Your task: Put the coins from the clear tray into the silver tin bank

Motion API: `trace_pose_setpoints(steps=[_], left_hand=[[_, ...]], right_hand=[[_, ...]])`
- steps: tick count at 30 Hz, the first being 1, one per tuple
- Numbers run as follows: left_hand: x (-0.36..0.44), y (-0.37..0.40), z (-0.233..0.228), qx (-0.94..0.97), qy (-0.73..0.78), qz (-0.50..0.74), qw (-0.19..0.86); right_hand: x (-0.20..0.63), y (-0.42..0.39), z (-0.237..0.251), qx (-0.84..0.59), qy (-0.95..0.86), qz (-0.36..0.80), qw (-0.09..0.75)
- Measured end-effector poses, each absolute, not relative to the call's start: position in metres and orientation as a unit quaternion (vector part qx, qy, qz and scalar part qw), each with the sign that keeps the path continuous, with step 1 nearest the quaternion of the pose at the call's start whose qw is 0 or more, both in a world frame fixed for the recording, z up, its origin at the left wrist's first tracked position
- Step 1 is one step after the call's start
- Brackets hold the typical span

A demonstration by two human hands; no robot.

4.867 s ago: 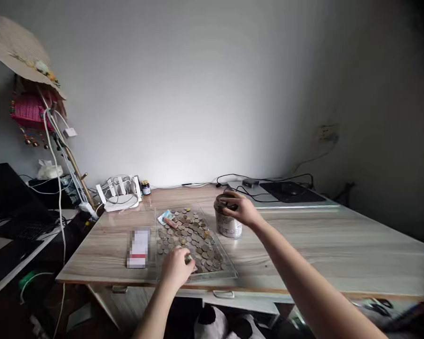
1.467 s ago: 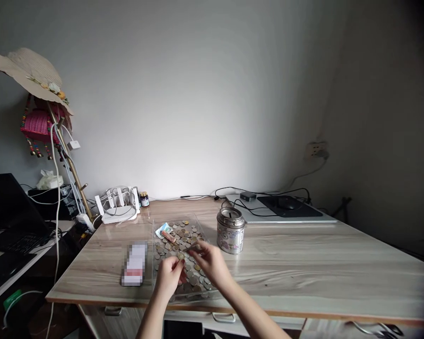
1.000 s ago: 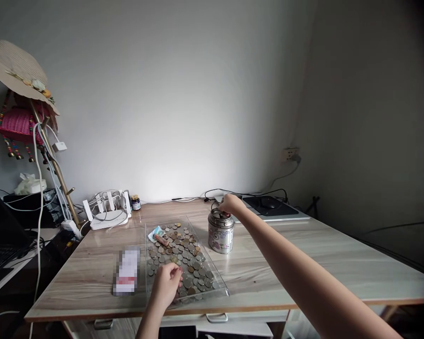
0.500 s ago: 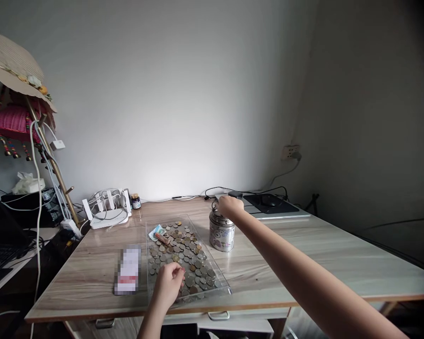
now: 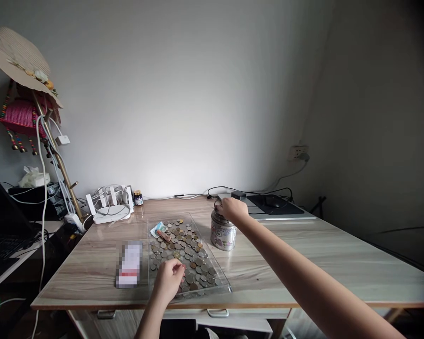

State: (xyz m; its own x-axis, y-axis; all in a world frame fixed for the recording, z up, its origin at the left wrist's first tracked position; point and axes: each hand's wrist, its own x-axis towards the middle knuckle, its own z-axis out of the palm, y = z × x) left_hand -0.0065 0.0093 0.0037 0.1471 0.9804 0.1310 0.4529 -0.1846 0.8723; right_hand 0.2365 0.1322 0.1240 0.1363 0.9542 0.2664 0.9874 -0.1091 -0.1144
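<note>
Moved right hand [image 5: 234,210] from coins [image 5: 177,246] to tin [image 5: 223,235], below frame centre, with fingers bent over top. Keeping left hand [image 5: 168,278] curled, lower centre; cannot tell contents of either grasp

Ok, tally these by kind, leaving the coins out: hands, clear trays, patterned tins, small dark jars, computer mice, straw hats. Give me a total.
Hands: 2, the left hand and right hand
Clear tray: 1
Patterned tin: 1
Small dark jar: 1
Computer mouse: 1
Straw hat: 1
Total: 7
</note>
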Motion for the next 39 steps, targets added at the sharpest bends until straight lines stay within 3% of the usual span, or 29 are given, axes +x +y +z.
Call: trace_pose_setpoints(steps=[5, 12, 20, 24, 31, 36, 39], left_hand=[[-0.006, 0.008, 0.004, 0.670, 0.536, 0.369, 0.356], [-0.007, 0.008, 0.002, 0.671, 0.532, 0.371, 0.360], [-0.007, 0.009, 0.001, 0.661, 0.541, 0.372, 0.363], [-0.006, 0.009, 0.002, 0.663, 0.543, 0.373, 0.356], [-0.005, 0.007, 0.005, 0.664, 0.545, 0.368, 0.356], [-0.003, 0.007, 0.003, 0.666, 0.549, 0.366, 0.348], [-0.003, 0.010, 0.000, 0.657, 0.561, 0.369, 0.344]], right_hand=[[0.245, 0.109, 0.108, -0.671, -0.694, -0.143, 0.217], [0.266, 0.101, 0.085, -0.676, -0.667, -0.124, 0.288], [0.244, 0.098, 0.079, -0.724, -0.635, -0.102, 0.248], [0.242, 0.106, 0.077, -0.724, -0.651, -0.051, 0.223], [0.291, 0.134, 0.077, -0.620, -0.729, 0.095, 0.276], [0.251, 0.110, 0.082, -0.604, -0.724, -0.088, 0.320], [0.184, 0.099, 0.074, -0.525, -0.786, -0.069, 0.319]])
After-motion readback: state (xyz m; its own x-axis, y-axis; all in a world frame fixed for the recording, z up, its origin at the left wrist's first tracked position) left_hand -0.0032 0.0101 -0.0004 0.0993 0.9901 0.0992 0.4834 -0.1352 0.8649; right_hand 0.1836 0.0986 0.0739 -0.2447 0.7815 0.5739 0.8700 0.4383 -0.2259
